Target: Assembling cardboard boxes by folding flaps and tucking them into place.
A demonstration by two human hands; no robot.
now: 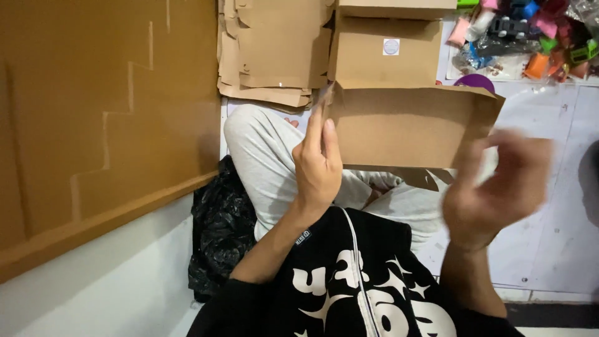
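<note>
- Head view, only one.
- Left hand (318,165) pinched on left edge of brown cardboard box blank (409,125); fingers upright along the edge, thumb behind it, closed on the board.
- Blank held up over the lap, half folded, spreading away from the grip to the right; top flap bent toward the camera.
- Right hand (496,187) motion-blurred, just beside the blank's lower right corner; fingers curled, contact unclear, cannot tell if gripping.
- Handling, judged: thin board, light, stiff across panels, floppy at scored folds, creases easily. Not slippery, not fragile. Best held at edges near a fold line, one hand per side.
- Count: one blank in hand.
- Beyond the grip: one stack of flat blanks (271,50), sheet count unreadable; two made-up boxes (387,53), one behind the other, nearer one with round white sticker.
- Far right of the grip: heap of small coloured plastic parts (530,31), uncountable.
- Left of the grip: large brown board (100,118); below it, one black plastic bag (218,231).
</note>
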